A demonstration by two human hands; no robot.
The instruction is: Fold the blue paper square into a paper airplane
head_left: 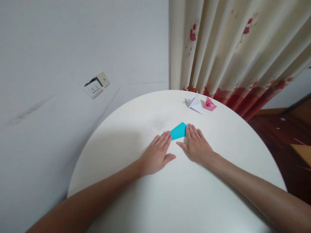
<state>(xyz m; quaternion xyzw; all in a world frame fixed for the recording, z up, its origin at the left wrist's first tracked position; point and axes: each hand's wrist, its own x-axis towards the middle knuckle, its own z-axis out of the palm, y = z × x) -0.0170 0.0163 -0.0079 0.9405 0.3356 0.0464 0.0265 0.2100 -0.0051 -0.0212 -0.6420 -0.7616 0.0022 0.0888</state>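
Blue paper (178, 131) lies flat on the round white table (170, 200), just above frame centre — already folded down to a small piece with a slanted upper edge, so some creasing looks done. No finished shape yet; judged against the two folded models at upper right, a white paper figure (195, 104) and a pink paper figure (209, 104) just beside it, most of the folding seems left.

Left hand (156, 153): palm down, fingers together and straight, fingertips touching the paper's left end. Nothing gripped — it presses flat.

Right hand (195, 145): also palm down, fingers extended over the paper's right edge, thumb spread toward the left hand. Flat as well, holding nothing, only pinning the sheet.

Both forearms enter from the bottom corners of the frame and converge on the paper.

Upper right: patterned curtain (230, 48). Left of centre: wall socket (93, 89).
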